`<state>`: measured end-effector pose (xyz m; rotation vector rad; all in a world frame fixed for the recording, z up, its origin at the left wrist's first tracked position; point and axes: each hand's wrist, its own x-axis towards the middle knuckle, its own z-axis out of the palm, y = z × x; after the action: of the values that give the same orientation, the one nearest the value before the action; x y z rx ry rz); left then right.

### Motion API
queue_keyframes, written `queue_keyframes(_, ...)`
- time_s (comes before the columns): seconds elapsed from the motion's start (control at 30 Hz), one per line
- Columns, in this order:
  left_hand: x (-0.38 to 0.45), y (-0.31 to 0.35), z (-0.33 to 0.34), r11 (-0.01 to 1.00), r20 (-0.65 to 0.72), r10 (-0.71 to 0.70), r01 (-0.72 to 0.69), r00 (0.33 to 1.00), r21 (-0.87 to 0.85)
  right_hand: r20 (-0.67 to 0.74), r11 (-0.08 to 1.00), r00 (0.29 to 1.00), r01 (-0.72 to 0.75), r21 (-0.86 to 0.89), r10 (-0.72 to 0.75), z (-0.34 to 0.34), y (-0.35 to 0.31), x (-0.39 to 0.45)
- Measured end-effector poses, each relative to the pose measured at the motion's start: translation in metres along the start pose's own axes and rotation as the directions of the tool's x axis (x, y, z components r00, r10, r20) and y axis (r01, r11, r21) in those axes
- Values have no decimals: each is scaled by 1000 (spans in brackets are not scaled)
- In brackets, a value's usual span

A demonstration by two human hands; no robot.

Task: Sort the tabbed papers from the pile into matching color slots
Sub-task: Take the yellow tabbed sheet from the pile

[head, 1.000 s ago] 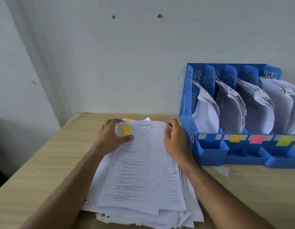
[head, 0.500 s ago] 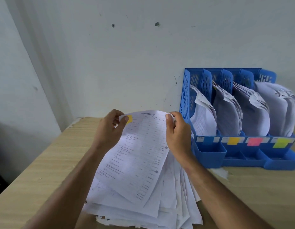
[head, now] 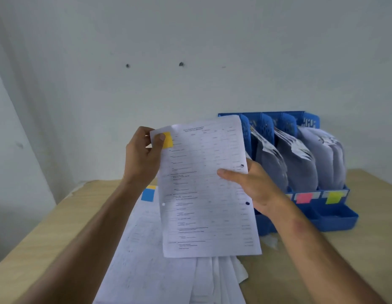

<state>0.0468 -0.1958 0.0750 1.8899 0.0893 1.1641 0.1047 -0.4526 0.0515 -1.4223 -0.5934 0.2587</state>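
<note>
Holding the orange-tabbed sheet (head: 204,185) up off the pile (head: 151,260), left hand (head: 144,156) pinching its tab corner, right hand (head: 250,187) gripping the other edge. Best bet imo: keep it flat, then slide it into the orange slot, hidden behind my right hand, in the blue rack (head: 335,218).

Both forearms are bare, with no sleeve reaching into view. The left grip (head: 144,153) and the right grip (head: 251,185) wear no gloves. A reddish mark sits on the right forearm, behind its grip.
</note>
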Motion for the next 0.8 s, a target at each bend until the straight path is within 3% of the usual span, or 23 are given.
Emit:
queue_keyframes(0.1,16,15,24,999,58,-9,11,998,-32,12,990,999,-36,-135,38,-24,-7,-7)
queue_keyframes(0.23,26,39,59,972,285,-57,118,957,-202,-204,982,979,-65,-177,28,-53,-14,-11)
queue_keyframes(0.3,30,53,74,946,453,-64,199,889,-257,-283,976,957,-119,-183,64,-70,-14,-12)
queue_keyframes(0.37,34,65,87,947,625,-44,232,779,-222,-326,966,936,-193,-174,129,-87,-11,-11)
queue_keyframes(0.5,42,75,119,995,821,-23,91,571,-35,-345,963,915,-254,-88,209,-110,-13,-11)
queue_keyframes(0.6,47,77,144,997,882,-77,62,465,55,-415,975,891,-219,-37,184,-123,-15,-6)
queue_keyframes(0.67,52,76,159,996,895,-85,24,438,83,-475,980,867,-196,-44,152,-130,-17,-3)
queue_keyframes(0.8,59,77,181,921,868,-172,-237,467,310,-591,970,807,-134,-202,-11,-144,-25,-1)
